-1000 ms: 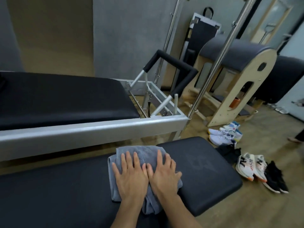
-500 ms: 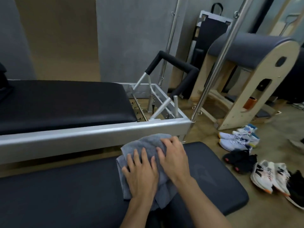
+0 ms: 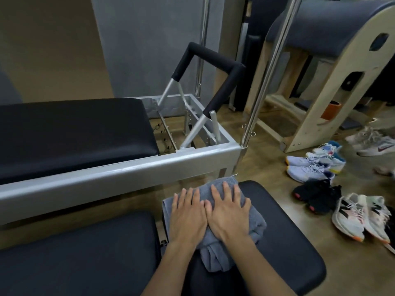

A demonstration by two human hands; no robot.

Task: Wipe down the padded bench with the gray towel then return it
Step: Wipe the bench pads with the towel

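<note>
A black padded bench (image 3: 284, 236) runs across the bottom of the view, with a seam between its left section (image 3: 81, 253) and right section. A folded gray towel (image 3: 226, 251) lies on the right section near the seam, its far edge at the bench's back edge. My left hand (image 3: 188, 216) and my right hand (image 3: 228, 212) lie flat side by side on the towel, fingers straight and pointing away from me, pressing it onto the pad.
Behind the bench stands a silver-framed reformer (image 3: 119, 169) with a black pad (image 3: 70, 135) and a padded foot bar (image 3: 213, 67). A steel pole (image 3: 267, 73) rises at its corner. A wooden barrel apparatus (image 3: 333, 67) stands right. Several shoes (image 3: 320, 189) lie on the floor.
Both hands pushed the towel right along the bench, past the seam. My right hand went from curled over the towel's far edge to lying flat beside the left.
</note>
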